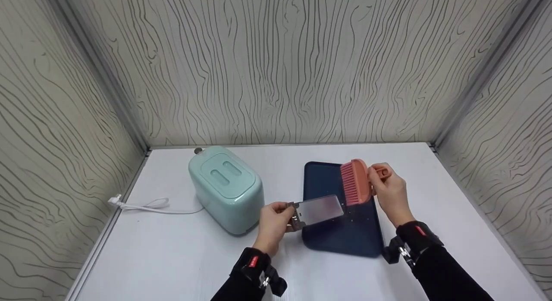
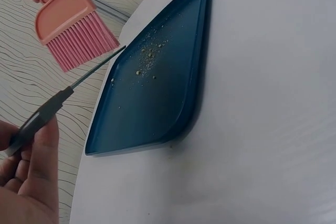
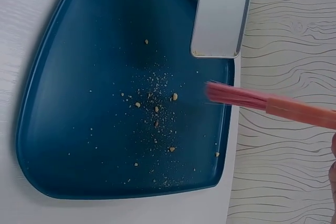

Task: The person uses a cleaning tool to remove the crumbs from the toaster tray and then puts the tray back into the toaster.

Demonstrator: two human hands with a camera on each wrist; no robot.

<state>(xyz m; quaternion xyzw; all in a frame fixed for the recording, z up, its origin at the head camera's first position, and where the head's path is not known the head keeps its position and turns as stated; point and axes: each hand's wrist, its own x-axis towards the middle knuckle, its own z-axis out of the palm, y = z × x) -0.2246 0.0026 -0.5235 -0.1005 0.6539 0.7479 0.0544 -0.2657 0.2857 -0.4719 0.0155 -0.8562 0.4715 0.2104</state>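
My left hand (image 1: 279, 215) pinches the dark handle of a flat metal crumb tray (image 1: 320, 209) and holds it over the near left part of a dark blue tray (image 1: 345, 236). My right hand (image 1: 384, 180) grips the handle of a pink brush (image 1: 355, 182), with its bristles pointing down beside the metal tray's far end. In the right wrist view the metal crumb tray (image 3: 220, 14) hangs above the blue tray (image 3: 68, 108), the brush bristles (image 3: 236, 96) are just clear of it, and crumbs (image 3: 157, 108) lie scattered on the blue tray.
A mint green toaster (image 1: 226, 186) stands left of the blue tray, close to my left hand. Its white cable (image 1: 146, 205) trails to the table's left edge. Patterned walls close in the white table on three sides.
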